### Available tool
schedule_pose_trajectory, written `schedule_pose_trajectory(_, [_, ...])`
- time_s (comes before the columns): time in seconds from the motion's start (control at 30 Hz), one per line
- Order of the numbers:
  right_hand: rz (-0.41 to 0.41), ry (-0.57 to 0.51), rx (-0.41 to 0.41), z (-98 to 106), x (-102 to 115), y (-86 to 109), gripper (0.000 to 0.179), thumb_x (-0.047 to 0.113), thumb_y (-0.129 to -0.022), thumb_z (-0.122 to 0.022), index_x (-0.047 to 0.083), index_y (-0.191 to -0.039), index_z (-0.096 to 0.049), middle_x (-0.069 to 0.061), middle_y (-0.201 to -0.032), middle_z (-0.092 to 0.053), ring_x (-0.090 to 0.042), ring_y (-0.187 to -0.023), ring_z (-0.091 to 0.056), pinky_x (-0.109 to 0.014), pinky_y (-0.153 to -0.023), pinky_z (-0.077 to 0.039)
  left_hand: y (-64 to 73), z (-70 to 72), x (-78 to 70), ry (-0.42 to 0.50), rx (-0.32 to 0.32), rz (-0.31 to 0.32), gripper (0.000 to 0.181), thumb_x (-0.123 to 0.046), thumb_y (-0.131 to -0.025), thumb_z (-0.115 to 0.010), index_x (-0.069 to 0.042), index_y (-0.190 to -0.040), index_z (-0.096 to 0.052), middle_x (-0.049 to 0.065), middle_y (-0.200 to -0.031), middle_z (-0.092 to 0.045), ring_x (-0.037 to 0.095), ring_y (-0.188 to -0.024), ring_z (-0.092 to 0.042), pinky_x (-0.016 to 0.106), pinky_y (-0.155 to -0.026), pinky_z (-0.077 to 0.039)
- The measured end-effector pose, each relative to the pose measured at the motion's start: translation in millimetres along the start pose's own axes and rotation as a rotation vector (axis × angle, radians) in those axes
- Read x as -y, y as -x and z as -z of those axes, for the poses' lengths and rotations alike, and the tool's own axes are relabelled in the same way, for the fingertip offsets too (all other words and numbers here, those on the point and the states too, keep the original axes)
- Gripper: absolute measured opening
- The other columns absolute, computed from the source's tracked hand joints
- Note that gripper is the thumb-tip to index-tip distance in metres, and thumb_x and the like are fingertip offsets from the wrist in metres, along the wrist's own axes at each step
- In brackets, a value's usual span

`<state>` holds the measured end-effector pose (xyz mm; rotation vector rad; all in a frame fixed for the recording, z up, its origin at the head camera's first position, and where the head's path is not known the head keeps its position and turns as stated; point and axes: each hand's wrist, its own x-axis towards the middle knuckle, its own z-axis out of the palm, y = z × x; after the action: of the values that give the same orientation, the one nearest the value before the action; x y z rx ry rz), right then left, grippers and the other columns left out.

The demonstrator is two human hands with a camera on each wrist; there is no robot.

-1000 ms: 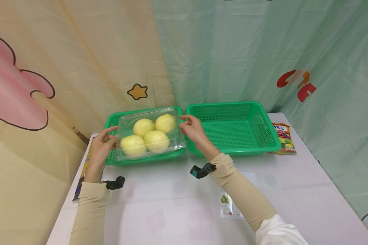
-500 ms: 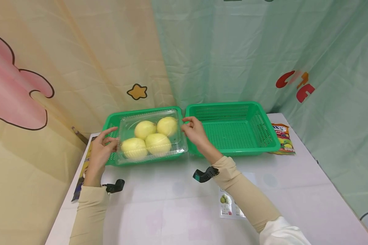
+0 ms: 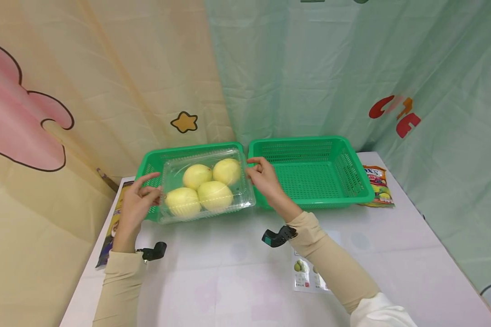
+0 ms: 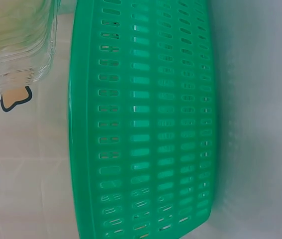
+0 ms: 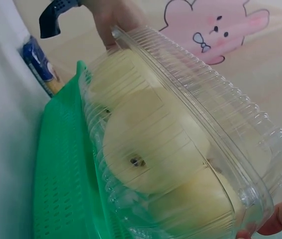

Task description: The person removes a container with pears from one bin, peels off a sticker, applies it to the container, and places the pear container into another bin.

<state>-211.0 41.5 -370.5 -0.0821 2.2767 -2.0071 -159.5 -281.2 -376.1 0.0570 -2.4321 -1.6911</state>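
Note:
A clear plastic clamshell box (image 3: 172, 175) with several pale yellow round fruits (image 3: 215, 196) inside is held tilted over the left green basket (image 3: 149, 160). My left hand (image 3: 136, 202) grips its left side, thumb and fingers at the edge. On the opposite side, my right hand (image 3: 266, 179) pinches the box edge between thumb and curled fingers. The right wrist view shows the closed lid (image 5: 215, 82) and the fruits pressed close together, with the green basket (image 5: 63, 164) below. Only a corner of the box (image 4: 36, 64) shows in the left wrist view, beside the basket wall.
A second green basket (image 3: 307, 181) stands to the right, holding nothing. A colourful snack bag (image 3: 378, 186) lies at its right end; a yellow and blue packet (image 3: 113, 227) lies at the far left. A printed card (image 3: 302, 274) is partly under my right forearm. Curtains hang behind.
Both hands have brought the fruit box slightly toward me and to the right, so more of the left basket's back shows. The baskets stay in place.

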Motion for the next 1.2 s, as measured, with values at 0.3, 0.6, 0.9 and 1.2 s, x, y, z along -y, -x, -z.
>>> schedule_pose_trajectory(0.3, [0.002,-0.006,0.002,1,3,6.1,0.039,0.013,-0.099,-0.055,0.007,-0.138,-0.051,0.004,-0.074,-0.053,-0.011,-0.067,-0.052,-0.026,-0.073,-0.048,4.3,-1.9,1.1,0.021,-0.019,0.026,0.044,-0.004,-0.098,-0.059,0.001,-0.141,-0.052,-0.020,-0.067,-0.067,0.001,-0.059,-0.061,0.017,-0.059,-0.054])
schedule_pose_trajectory(0.6, [0.004,-0.011,0.009,4,3,13.7,0.042,0.015,-0.100,-0.056,0.008,-0.140,-0.050,0.004,-0.072,-0.052,-0.013,-0.068,-0.051,-0.029,-0.075,-0.048,9.6,-4.7,1.7,0.025,-0.035,0.033,0.042,-0.003,-0.098,-0.059,0.003,-0.139,-0.053,-0.020,-0.065,-0.066,0.001,-0.057,-0.060,0.016,-0.058,-0.054])
schedule_pose_trajectory(0.9, [-0.005,-0.037,0.024,8,0,21.6,0.044,0.017,-0.101,-0.055,0.012,-0.145,-0.047,0.003,-0.072,-0.052,-0.015,-0.070,-0.051,-0.029,-0.075,-0.048,16.7,-9.9,-0.6,-0.002,-0.069,0.039,0.041,-0.004,-0.097,-0.061,0.000,-0.137,-0.056,-0.021,-0.065,-0.064,0.000,-0.060,-0.057,0.015,-0.062,-0.053])
schedule_pose_trajectory(1.2, [-0.018,-0.107,0.027,13,0,28.3,0.044,0.014,-0.101,-0.054,0.012,-0.144,-0.047,0.005,-0.069,-0.050,-0.013,-0.068,-0.049,-0.028,-0.073,-0.046,22.2,-10.2,-1.3,0.062,-0.015,0.037,0.044,-0.003,-0.097,-0.060,0.000,-0.140,-0.053,-0.018,-0.068,-0.067,0.001,-0.060,-0.059,0.016,-0.061,-0.054])
